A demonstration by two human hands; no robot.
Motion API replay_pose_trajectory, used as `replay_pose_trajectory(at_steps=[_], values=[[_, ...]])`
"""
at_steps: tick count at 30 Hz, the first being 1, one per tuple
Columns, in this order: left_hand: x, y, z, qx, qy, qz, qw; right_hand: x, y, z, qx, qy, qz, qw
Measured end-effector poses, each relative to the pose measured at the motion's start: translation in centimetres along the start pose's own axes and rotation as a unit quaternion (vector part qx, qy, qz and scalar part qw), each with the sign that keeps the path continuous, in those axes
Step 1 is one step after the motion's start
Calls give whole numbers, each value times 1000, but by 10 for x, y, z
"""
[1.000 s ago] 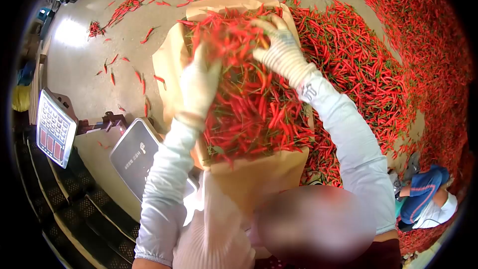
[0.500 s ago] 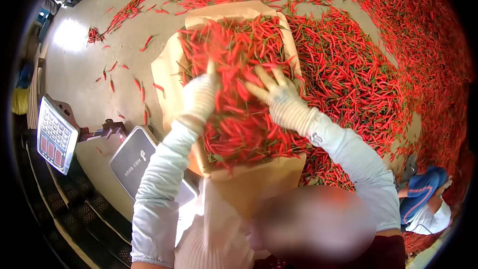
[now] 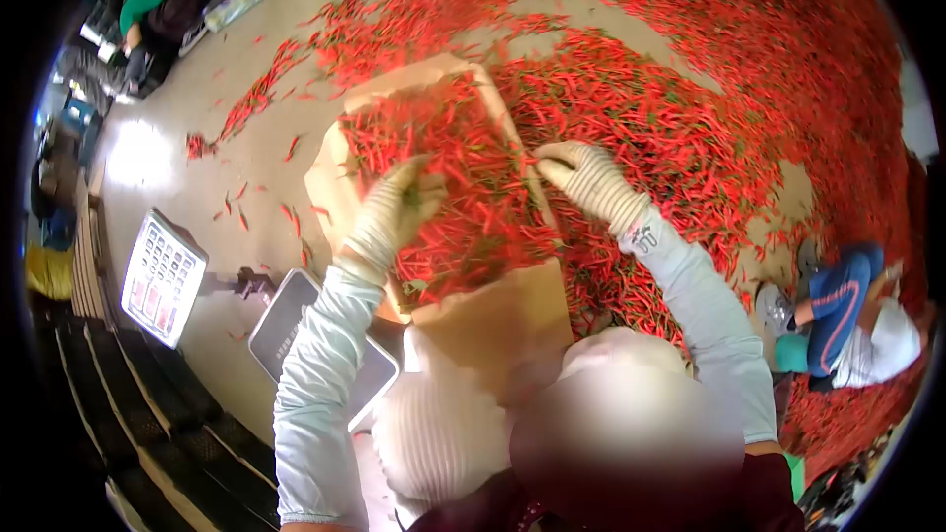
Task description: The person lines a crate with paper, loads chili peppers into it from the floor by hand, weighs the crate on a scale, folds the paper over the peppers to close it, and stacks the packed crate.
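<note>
Narrowing at the fingertips, my right hand [image 3: 540, 166] is hovering by the right rim of the paper [image 3: 501, 310] — whether it is gripping a chili, I cannot tell. My left hand [image 3: 426, 185] is curling half-open over the chilies [image 3: 463, 236]; its hold is too blurred to tell. These chilies are lying inside the paper — the scale [image 3: 283, 320] is standing to its left.

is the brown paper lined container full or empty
Full, or close to it: red chilies spread across the opening of the container, up to its brown paper edges, and no bottom shows.
</note>
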State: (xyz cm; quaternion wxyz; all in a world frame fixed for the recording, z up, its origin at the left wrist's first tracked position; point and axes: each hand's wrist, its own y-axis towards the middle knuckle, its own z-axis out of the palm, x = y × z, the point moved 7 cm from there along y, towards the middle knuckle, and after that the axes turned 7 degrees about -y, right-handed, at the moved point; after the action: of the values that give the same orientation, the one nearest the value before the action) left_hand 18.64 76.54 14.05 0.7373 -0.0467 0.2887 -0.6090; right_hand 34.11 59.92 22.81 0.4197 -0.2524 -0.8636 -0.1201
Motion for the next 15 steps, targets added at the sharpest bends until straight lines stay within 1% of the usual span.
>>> replay_pose_trajectory(at_steps=[2, 3, 6, 7, 8, 9, 10, 11, 12, 13, 14, 15], values=[[34, -10, 61, 79, -71, -56, 993, 47, -30, -10, -51, 8, -61, 997], [50, -14, 92, 168, -79, -75, 980, 69, -42, -17, -51, -16, -123, 991], [92, -28, 145, 120, 11, -88, 989, 98, -79, -43, -160, -73, -80, 981], [102, -28, 157, 180, 7, -124, 976, 103, -93, -56, -169, -58, -38, 983], [114, -32, 174, 199, 41, -135, 970, 108, -108, -70, -179, -41, 3, 983], [122, -40, 191, 203, 89, -131, 966, 106, -118, -78, -232, -55, -43, 970], [134, -51, 208, 207, 142, -125, 960, 96, -130, -83, -212, -88, 21, 973], [144, -58, 222, 211, 190, -120, 951, 101, -148, -94, -226, -67, 31, 971], [158, -64, 236, 216, 229, -120, 942, 91, -159, -95, -285, -63, 36, 956], [172, -73, 248, 214, 251, -123, 936, 85, -179, -99, -357, -153, 58, 919], [188, -77, 255, 187, 268, -129, 936, 79, -196, -101, -365, -182, 74, 910], [204, -83, 265, 159, 286, -126, 937, 76, -214, -105, -370, -249, 37, 894]])
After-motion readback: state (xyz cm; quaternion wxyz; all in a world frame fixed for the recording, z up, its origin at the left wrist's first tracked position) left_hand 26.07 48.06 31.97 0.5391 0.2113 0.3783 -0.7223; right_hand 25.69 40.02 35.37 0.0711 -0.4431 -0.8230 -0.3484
